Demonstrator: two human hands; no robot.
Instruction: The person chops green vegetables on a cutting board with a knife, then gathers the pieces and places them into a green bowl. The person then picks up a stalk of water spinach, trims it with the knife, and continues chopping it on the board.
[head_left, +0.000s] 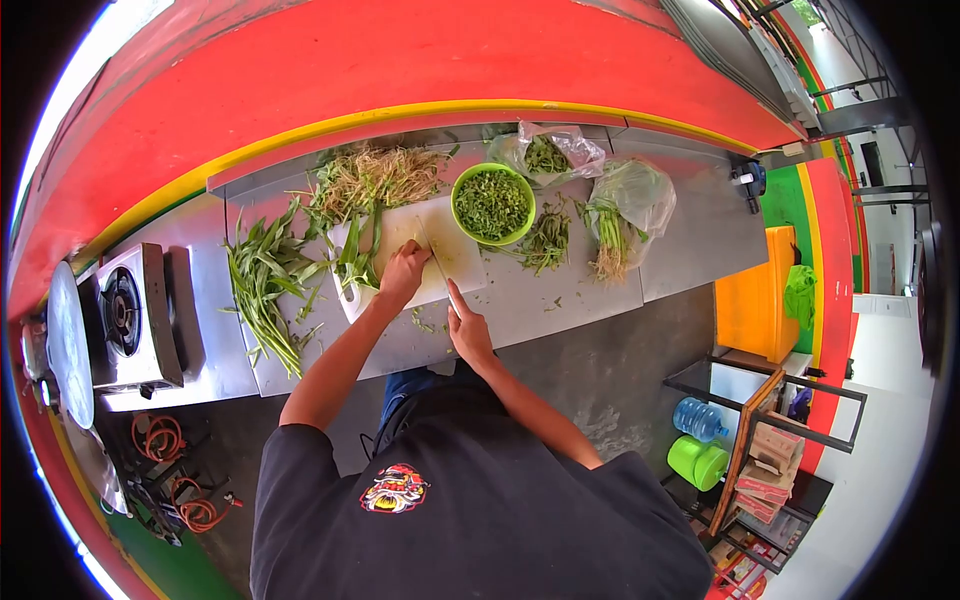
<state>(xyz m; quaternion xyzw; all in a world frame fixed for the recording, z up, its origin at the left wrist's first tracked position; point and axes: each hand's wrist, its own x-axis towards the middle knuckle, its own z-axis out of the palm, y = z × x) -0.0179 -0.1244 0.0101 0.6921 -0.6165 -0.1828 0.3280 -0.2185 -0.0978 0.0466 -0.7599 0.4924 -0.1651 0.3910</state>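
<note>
My right hand [470, 332] is wrapped round the handle of a kitchen knife [436, 250], whose blade points away from me over a white cutting board [462, 262]. To the left of the blade, my left hand [403, 272] rests on the board with its fingers curled; whatever they hold is hidden. Long-leaved greens [358, 250] lie over the board's left side, near my left hand. Just beyond the board's right edge stands a lime-green bowl [456, 222] full of chopped greens [492, 204].
Leafy stalks [270, 285] and a rooty heap [380, 180] lie at the left. On the right are loose greens [547, 238], a clear plastic bag [578, 150] and rooted greens [610, 240] in another bag. A gas stove [140, 320] stands far left.
</note>
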